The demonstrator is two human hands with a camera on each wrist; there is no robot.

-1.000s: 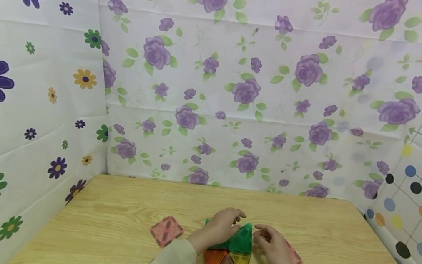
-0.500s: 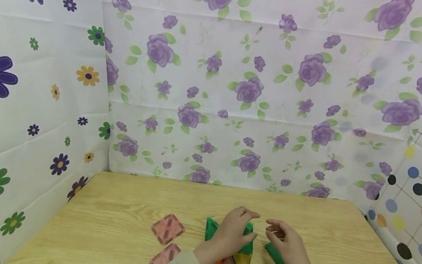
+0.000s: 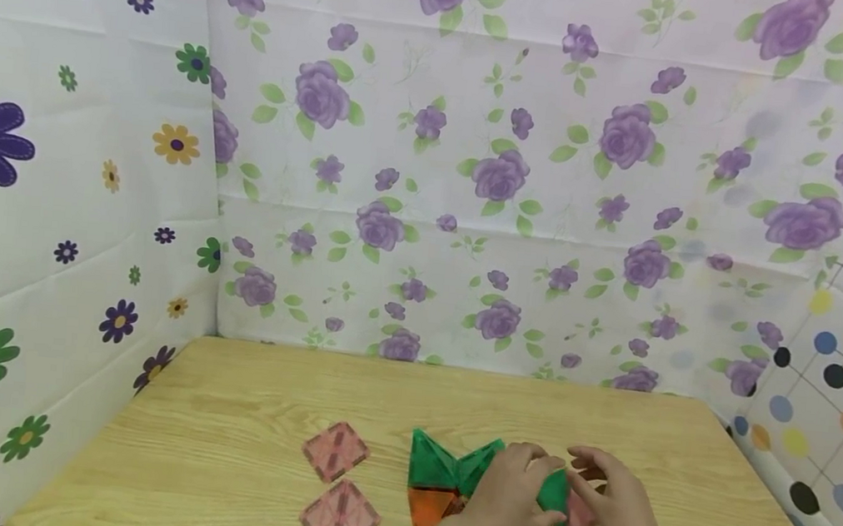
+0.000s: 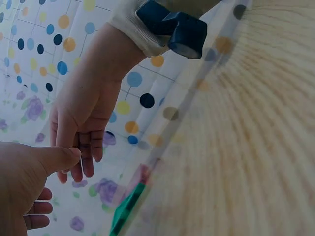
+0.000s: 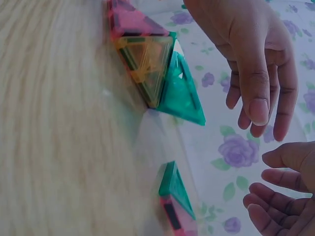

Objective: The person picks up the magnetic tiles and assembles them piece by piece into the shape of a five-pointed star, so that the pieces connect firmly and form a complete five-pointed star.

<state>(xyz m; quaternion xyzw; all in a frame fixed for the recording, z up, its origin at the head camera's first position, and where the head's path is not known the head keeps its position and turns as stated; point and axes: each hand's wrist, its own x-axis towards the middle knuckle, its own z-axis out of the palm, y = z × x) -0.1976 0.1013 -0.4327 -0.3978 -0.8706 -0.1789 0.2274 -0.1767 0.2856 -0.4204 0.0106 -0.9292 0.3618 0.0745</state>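
Note:
My left hand point(image 3: 502, 500) hovers with loosely bent fingers over the right side of a flat arrangement of translucent magnetic tiles. Just right of it my right hand point(image 3: 619, 502) is loosely curled, its fingertips close to the left fingers. Neither holds anything in the wrist views. Between and below them lie a green triangular tile point(image 3: 554, 496) and a pink tile point(image 3: 580, 512), edge to edge. The arrangement shows a left green triangle point(image 3: 432, 464), a right green triangle point(image 3: 477, 467) and an orange triangle point(image 3: 428, 508); a yellow triangle point(image 5: 147, 64) and pink tile point(image 5: 130, 19) show beside my right hand's view.
Two pink square tiles lie left of the arrangement, a far one point(image 3: 336, 451) and a near one point(image 3: 341, 517). The wooden table point(image 3: 250, 415) meets a flowered cloth wall point(image 3: 418, 296) at the back, with patterned cloth at both sides.
Both hands have moved right, the left one off the left green triangle. The near pink square has come out from behind the left sleeve. The separate green and pink tiles now both show.

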